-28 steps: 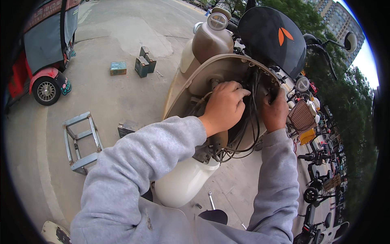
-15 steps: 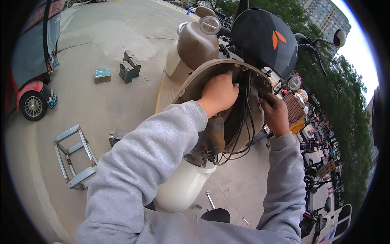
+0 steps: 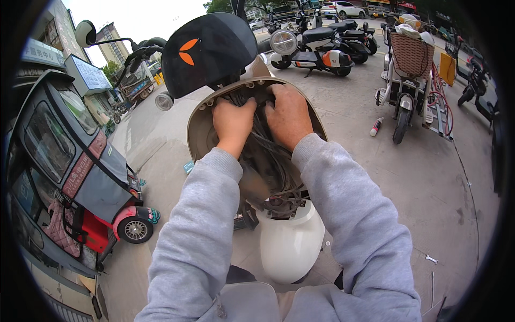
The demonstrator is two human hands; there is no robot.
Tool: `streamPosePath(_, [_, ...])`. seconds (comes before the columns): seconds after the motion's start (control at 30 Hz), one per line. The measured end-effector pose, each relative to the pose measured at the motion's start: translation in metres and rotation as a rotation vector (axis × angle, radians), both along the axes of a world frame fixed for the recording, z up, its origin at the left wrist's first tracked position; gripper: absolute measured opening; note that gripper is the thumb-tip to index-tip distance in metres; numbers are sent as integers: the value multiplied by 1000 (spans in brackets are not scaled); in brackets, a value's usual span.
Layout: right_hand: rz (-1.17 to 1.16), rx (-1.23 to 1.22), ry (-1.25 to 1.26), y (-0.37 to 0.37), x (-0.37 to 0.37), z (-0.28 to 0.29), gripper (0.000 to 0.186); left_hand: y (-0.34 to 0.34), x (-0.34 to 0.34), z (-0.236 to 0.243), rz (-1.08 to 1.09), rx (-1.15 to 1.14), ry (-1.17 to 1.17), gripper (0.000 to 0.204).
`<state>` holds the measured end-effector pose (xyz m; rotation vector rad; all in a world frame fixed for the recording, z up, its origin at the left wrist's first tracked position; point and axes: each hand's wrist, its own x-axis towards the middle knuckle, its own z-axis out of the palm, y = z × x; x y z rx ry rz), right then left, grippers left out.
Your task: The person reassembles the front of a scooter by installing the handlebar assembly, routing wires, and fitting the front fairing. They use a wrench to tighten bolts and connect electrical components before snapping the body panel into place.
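An opened scooter front housing (image 3: 199,131) with a beige rim fills the centre, dark cables (image 3: 266,150) hanging inside it. My left hand (image 3: 232,123) is closed at the upper left among the cables; its fingertips and whatever they grip are hidden. My right hand (image 3: 287,118) is curled at the upper right of the housing, thumb inward, its hold also unclear. Above them sits a black panel (image 3: 214,53) with an orange leaf mark. Below the housing is a glossy white fender (image 3: 289,247).
A red and grey enclosed tricycle (image 3: 96,188) stands at left. Parked scooters (image 3: 316,48) line the back, and one with a wicker basket (image 3: 410,56) stands at right. A wrench (image 3: 431,259) and a small bottle (image 3: 375,127) lie on the paving (image 3: 391,182).
My view has swung round and tilted up, bringing the street and scooters upright behind the housing. My right hand now appears higher up inside the rim, nearer the top.
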<state>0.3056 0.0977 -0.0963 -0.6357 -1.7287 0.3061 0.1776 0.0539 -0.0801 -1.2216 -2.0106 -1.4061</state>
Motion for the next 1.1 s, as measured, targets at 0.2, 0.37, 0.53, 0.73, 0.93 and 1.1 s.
streamPosePath(0.2, [129,-127,103,3,4,0,18,-14,-8,2,-38,-24,-49,39])
streamPosePath(0.37, [177,-190,138,5,2,0,13,-15,-20,-1,-274,79,-277,31])
streamPosePath(0.53, [203,-172,178,8,1,-3,13,-17,-23,-5,-400,133,-423,31])
streamPosePath(0.73, [202,-173,181,7,2,-3,13,-13,-20,-8,-358,166,-458,27])
streamPosePath(0.93, [190,-79,206,9,3,-7,3,-9,-29,-2,-818,258,-831,23])
streamPosePath(1.1, [123,-20,42,1,-1,-5,11,-8,-32,-7,-702,180,-633,40])
